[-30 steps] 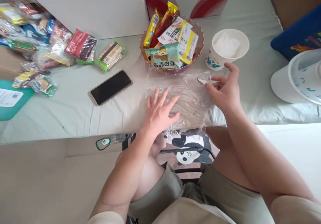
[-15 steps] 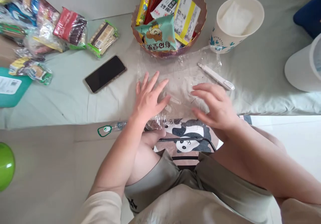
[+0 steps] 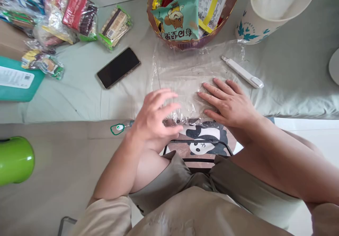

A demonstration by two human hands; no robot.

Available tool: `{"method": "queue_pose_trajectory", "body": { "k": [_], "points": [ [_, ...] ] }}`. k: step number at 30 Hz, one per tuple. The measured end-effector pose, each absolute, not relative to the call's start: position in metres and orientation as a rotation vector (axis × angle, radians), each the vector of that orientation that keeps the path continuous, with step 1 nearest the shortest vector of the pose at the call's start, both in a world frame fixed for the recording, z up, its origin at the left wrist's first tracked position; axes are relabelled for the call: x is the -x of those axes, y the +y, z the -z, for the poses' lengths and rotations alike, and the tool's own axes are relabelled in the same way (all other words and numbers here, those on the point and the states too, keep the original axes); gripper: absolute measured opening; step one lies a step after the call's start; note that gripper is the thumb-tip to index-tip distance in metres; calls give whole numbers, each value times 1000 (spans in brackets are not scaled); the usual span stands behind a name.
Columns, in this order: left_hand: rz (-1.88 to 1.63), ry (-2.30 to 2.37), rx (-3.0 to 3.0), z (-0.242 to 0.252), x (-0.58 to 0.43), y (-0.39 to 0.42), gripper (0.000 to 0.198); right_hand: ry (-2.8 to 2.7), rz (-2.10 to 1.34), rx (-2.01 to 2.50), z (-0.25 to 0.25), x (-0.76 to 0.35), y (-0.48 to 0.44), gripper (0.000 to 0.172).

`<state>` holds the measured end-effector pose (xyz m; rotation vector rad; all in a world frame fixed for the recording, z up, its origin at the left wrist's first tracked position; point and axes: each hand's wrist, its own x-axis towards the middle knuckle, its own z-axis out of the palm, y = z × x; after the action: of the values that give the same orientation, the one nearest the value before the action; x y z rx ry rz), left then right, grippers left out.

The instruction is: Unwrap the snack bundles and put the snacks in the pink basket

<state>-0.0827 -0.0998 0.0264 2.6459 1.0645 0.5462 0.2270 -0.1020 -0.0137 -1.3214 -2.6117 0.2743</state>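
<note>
A clear plastic sheet or bag [image 3: 182, 66], wrinkled and see-through, lies on the pale green cloth surface [image 3: 74, 98], its near edge crumpled at the front. My right hand [image 3: 227, 102] rests flat on its right part, fingers spread. Over the near left corner is my left hand [image 3: 159, 114], fingers apart and slightly curled, with nothing visible in it; whether it touches the plastic I cannot tell. A white utility knife [image 3: 242, 72] lies beside the sheet, just beyond my right hand.
At the back stands a basket [image 3: 182, 44] of packaged snacks, with a paper cup [image 3: 254, 28] holding white tissue to its right. A black phone [image 3: 118, 67] lies left of the plastic. Wrapped snacks [image 3: 79, 15] crowd the far left. A green bin [image 3: 17, 160] stands on the floor.
My right hand has come down flat onto the plastic. My left hand has drawn back towards me and lifted, its fingers more curled. The view has shifted slightly.
</note>
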Motion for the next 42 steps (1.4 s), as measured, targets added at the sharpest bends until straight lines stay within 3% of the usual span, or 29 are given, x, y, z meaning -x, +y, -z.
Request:
{"method": "queue_pose_trajectory", "body": {
  "k": [3, 7, 8, 11, 17, 23, 33, 42],
  "points": [
    [-297, 1065, -2776, -26, 75, -133, 57, -2607, -296, 1342, 14, -227, -102, 66],
    [-361, 1238, -2972, -10, 77, -150, 17, -2604, -309, 1341, 14, -229, -102, 67],
    [-350, 1246, -2979, -8, 80, -150, 15, -2604, -311, 1335, 14, -230, -101, 66],
    [-289, 1186, -2876, -9, 97, -148, 24, -2603, -323, 1327, 16, -232, -100, 66],
    [-417, 1310, -2680, -29, 124, -147, 24, -2600, -362, 1337, 18, -233, -98, 67],
    [-524, 1290, -2809, -42, 86, -149, 12, -2605, -380, 1357, 16, -231, -98, 67],
    [-737, 1186, -3045, 3, 21, -152, 9, -2617, -377, 1357, 16, -232, -97, 68],
    [-793, 1149, -3020, -8, 24, -154, 17, -2615, -404, 1385, 10, -228, -98, 67]
  ]
}}
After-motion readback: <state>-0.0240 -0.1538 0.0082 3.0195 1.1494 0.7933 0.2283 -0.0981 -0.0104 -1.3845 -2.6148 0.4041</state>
